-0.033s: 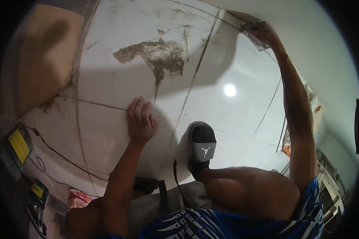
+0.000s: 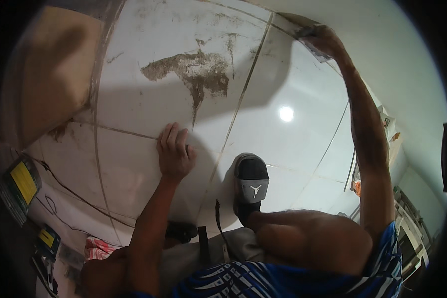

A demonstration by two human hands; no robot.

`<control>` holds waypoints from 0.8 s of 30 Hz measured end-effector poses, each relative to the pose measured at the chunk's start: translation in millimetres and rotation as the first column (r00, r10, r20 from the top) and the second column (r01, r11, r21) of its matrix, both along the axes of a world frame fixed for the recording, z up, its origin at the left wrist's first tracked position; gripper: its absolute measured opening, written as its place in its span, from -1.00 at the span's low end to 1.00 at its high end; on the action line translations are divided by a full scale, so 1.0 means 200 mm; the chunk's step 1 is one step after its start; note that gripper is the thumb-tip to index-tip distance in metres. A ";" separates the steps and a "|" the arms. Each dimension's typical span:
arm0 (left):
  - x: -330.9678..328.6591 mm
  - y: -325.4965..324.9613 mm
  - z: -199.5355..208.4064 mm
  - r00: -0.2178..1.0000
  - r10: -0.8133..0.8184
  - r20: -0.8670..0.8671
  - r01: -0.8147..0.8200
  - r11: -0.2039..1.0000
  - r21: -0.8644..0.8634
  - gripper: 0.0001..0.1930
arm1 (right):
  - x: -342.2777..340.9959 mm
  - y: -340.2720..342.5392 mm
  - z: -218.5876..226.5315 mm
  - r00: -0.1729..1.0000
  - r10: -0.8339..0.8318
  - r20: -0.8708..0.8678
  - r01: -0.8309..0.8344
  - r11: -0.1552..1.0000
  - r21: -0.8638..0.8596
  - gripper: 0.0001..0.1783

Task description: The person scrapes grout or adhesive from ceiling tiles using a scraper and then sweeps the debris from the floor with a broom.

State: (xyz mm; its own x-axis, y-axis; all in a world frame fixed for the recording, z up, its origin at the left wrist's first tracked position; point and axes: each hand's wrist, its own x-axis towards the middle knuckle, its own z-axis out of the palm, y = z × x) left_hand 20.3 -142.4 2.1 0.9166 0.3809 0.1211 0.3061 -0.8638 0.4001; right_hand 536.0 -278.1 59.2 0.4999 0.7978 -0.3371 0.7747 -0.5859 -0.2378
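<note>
At the far right, my right hand (image 2: pixel 330 42) is closed on a flat greyish piece (image 2: pixel 315 48), dark and smeared at its far end. It is held low where the tiles meet the pale wall; its exact kind is unclear. My left hand (image 2: pixel 176 151) leans on the white tiled floor (image 2: pixel 139 107), fingers laid out along a joint line, with nothing visible held. Beyond it spreads a patch of brown-grey mortar (image 2: pixel 203 74), rough and partly smeared across one tile.
A tan board (image 2: pixel 59 69) stands at the far left. Dark cables (image 2: pixel 79 193) cross the floor near yellow-labelled packages (image 2: pixel 24 181) and a red-and-white cloth (image 2: pixel 100 248). My foot in a grey-and-black slide sandal (image 2: pixel 252 181) is planted mid-floor. Assorted objects (image 2: pixel 407 223) line the right wall.
My right hand and the flat piece have shifted slightly to the left and away from me. My left hand stays on the tiles.
</note>
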 end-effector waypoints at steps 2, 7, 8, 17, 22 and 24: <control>0.00 0.01 -0.01 1.000 -0.003 -0.014 0.003 0.999 0.034 -0.51 | -0.05 0.16 -0.04 0.999 -0.016 0.029 0.018 0.998 -0.067 -0.72; -0.01 0.02 0.01 1.000 0.016 -0.007 -0.016 1.000 0.008 -0.51 | 0.04 0.01 -0.06 0.998 0.013 0.054 -0.022 0.984 0.179 -0.69; -0.01 0.02 0.01 1.000 0.016 -0.007 -0.016 1.000 0.000 -0.51 | 0.03 -0.03 -0.05 0.992 -0.101 -0.078 0.115 0.970 0.214 -0.72; 0.01 0.01 0.01 1.000 0.013 0.007 -0.013 1.000 -0.022 -0.53 | -0.01 -0.03 0.06 0.997 -0.039 0.065 0.032 0.994 0.102 -0.74; -0.01 0.03 0.02 1.000 -0.002 -0.015 0.002 1.000 0.020 -0.52 | -0.12 0.13 0.08 0.997 -0.050 0.063 0.053 0.997 -0.050 -0.75; -0.02 0.04 0.01 1.000 0.002 -0.008 -0.002 1.000 0.019 -0.52 | -0.17 0.19 0.15 0.981 -0.125 0.147 0.146 0.979 -0.143 -0.75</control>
State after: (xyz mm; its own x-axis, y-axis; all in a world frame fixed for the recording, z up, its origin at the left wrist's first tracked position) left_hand 15.3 -134.7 4.8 0.9169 0.3804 0.1211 0.3109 -0.8707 0.3811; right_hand 501.5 -240.0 90.1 0.6497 0.6639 -0.3704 0.7043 -0.7090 -0.0355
